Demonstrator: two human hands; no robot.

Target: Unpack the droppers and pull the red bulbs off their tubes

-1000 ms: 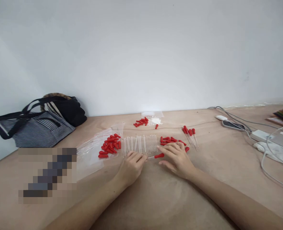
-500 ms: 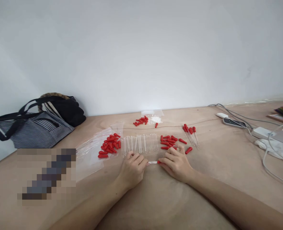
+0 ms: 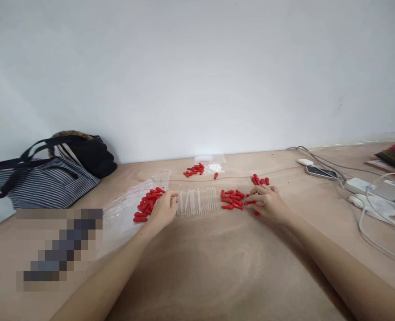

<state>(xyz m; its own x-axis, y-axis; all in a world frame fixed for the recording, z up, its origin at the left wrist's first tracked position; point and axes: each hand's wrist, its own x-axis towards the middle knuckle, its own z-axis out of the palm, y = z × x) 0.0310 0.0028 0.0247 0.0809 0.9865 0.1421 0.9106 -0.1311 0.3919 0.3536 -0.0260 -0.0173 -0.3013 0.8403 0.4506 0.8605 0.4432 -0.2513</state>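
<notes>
My left hand (image 3: 165,207) is at the left end of a row of clear dropper tubes (image 3: 197,201), its thumb and fingers pinched together at the outermost tubes. Whatever lies between those fingertips is too small to make out. Beside this hand, a pile of red rubber bulbs (image 3: 147,205) lies partly behind it. My right hand (image 3: 267,203) hovers low over the right side, fingers bent and apart, covering the tubes of several red-capped droppers (image 3: 260,180). Loose red bulbs (image 3: 250,202) show under its fingers. Another group of red bulbs (image 3: 231,199) lies between the tubes and this hand.
Clear zip bags (image 3: 123,223) lie at left, near a striped bag (image 3: 53,180). Toward the wall are more bulbs (image 3: 195,169) and a small bag of tubes (image 3: 214,167). A dark device (image 3: 321,172), cables and a power strip (image 3: 358,185) occupy the right.
My hands have moved apart from the tube and red bulb they held together at the front. The left went to the tube row, the right to the droppers. The view shifted slightly.
</notes>
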